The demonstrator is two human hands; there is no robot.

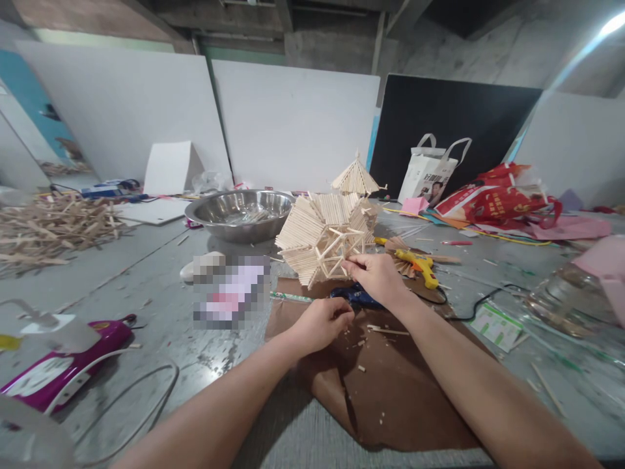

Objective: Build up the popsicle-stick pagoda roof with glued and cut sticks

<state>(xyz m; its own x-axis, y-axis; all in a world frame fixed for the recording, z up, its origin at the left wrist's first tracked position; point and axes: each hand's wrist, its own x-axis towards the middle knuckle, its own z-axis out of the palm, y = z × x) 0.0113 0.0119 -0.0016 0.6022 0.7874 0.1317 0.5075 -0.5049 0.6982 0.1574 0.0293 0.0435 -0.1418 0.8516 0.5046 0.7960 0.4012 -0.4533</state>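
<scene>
A model made of pale wooden sticks (325,231) lies tipped on its side at the far edge of a brown paper sheet (390,391). My right hand (375,277) is at its open underside, fingers pinched on a thin stick of the frame. My left hand (322,322) rests closed on the brown paper just in front of the model; what it holds is hidden. A dark blue tool (356,298) lies between the two hands. A small stick roof piece (356,177) stands behind the model.
A steel bowl (239,212) sits behind left. A yellow glue gun (420,266) lies right of the model with a black cord. A heap of loose sticks (53,228) is far left. A magenta device (58,365), a glass jar (566,299), and red bags (498,195) lie around.
</scene>
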